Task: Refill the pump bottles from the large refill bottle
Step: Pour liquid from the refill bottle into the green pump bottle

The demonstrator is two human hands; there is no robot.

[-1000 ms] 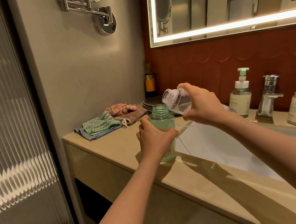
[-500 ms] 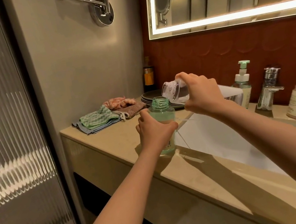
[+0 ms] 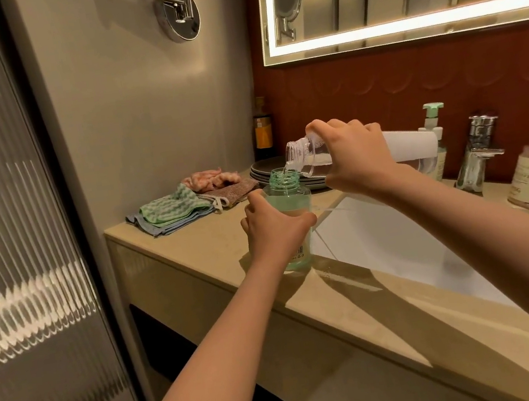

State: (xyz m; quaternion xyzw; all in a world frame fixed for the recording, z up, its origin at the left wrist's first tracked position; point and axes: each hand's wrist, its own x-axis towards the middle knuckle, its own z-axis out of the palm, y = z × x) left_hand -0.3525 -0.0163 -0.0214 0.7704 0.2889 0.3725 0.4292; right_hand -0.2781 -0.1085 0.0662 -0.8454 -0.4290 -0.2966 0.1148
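Left hand (image 3: 274, 230) curls round the uncapped green bottle (image 3: 286, 193); right hand (image 3: 357, 158) clamps the tilted refill bottle (image 3: 304, 155), its mouth now lower, pouring

At centre frame, a green bottle (image 3: 286, 196) of translucent, smooth plastic is seen, with a refill bottle (image 3: 308, 155) of clear, glossy plastic above it. The countertop (image 3: 200, 241) is finished in a smooth, stone-like beige with a soft sheen. Polished chrome is shown on the tap (image 3: 477, 152) at right. The cloths (image 3: 171, 210) left of centre are woven and matt, and the panel (image 3: 3, 241) at far left is made of ribbed glass.
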